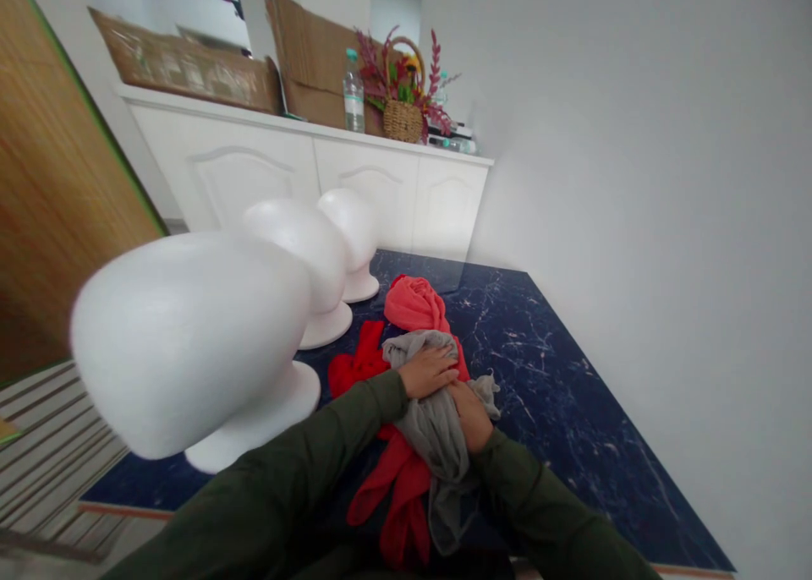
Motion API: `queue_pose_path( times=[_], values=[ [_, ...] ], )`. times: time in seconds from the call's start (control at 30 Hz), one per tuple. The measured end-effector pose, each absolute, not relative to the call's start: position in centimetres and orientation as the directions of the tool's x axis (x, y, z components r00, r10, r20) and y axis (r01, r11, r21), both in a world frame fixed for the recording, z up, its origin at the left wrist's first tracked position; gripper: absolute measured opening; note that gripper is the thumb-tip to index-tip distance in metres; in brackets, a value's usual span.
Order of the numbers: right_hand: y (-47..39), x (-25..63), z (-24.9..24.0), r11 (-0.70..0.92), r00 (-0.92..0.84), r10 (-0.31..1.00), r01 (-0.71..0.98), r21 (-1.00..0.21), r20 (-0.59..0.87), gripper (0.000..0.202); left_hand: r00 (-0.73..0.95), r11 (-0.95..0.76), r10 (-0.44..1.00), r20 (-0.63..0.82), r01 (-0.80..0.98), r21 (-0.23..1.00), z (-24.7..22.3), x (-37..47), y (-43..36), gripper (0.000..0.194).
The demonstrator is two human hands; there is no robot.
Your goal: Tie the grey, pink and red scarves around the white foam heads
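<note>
A grey scarf (431, 415) lies bunched on the dark blue marbled table (526, 360), its loose ends trailing toward me. My left hand (430, 370) rests flat on it, fingers stretched to the right. Close against those fingertips, my right hand (470, 415) presses on the scarf's right side; most of its fingers are hidden. Under and around the grey cloth spreads a red scarf (399, 478), with further bright red cloth (359, 362) to the left. Just beyond my hands sits a coral-red rolled scarf (415, 303).
Three white mannequin heads stand in a row on the left: a near one (190, 335), a middle one (304, 250) and a far one (351, 225). Behind is a white cabinet (254, 157) bearing boxes, a bottle (353, 94) and a flower basket (403, 122). A wall (622, 183) borders the right.
</note>
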State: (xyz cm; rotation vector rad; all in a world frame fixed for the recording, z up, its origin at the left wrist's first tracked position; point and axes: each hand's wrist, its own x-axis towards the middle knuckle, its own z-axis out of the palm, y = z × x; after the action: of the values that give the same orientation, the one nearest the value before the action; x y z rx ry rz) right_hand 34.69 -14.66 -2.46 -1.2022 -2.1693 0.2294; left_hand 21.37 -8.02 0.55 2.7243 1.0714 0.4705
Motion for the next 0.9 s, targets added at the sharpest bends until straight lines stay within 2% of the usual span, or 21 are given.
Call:
queue_pose_path(
  times=[0.1,0.23,0.4,0.57,0.7,0.83,0.9],
  values=[
    [-13.9,32.9,-2.0,0.491,-0.314,0.865,0.694,-0.527,0.392,0.039,0.684,-0.721,0.692,0.233,0.639,0.268,-0.2,19.7,-5.8,0.039],
    [-11.9,29.2,-1.8,0.419,-0.252,0.897,0.748,-0.515,0.363,0.040,0.576,-0.613,0.790,0.212,0.736,0.288,0.2,17.4,-3.9,0.034],
    [-9.9,28.1,-1.9,0.467,-0.319,0.879,0.721,-0.512,0.353,0.039,0.456,-0.511,0.856,0.244,0.815,0.272,0.2,16.4,-3.1,0.032],
    [-9.4,28.8,-2.5,0.503,-0.335,0.861,0.673,-0.542,0.383,0.040,0.415,-0.502,0.850,0.324,0.823,0.264,0.5,16.7,-3.8,0.037],
    [-9.4,28.8,-3.0,0.523,-0.316,0.848,0.634,-0.570,0.426,0.036,0.413,-0.615,0.736,0.536,0.740,0.273,2.6,16.9,-6.4,0.047],
    [-9.2,28.8,-3.4,0.553,-0.274,0.826,0.565,-0.612,0.493,0.038,0.422,-0.760,0.561,0.712,0.604,0.242,4.2,16.1,-12.6,0.039],
    [-8.8,29.0,-3.7,0.551,-0.213,0.822,0.531,-0.644,0.528,0.042,0.439,-0.811,0.477,0.762,0.554,0.189,3.7,14.6,-16.4,0.036]
  ],
)
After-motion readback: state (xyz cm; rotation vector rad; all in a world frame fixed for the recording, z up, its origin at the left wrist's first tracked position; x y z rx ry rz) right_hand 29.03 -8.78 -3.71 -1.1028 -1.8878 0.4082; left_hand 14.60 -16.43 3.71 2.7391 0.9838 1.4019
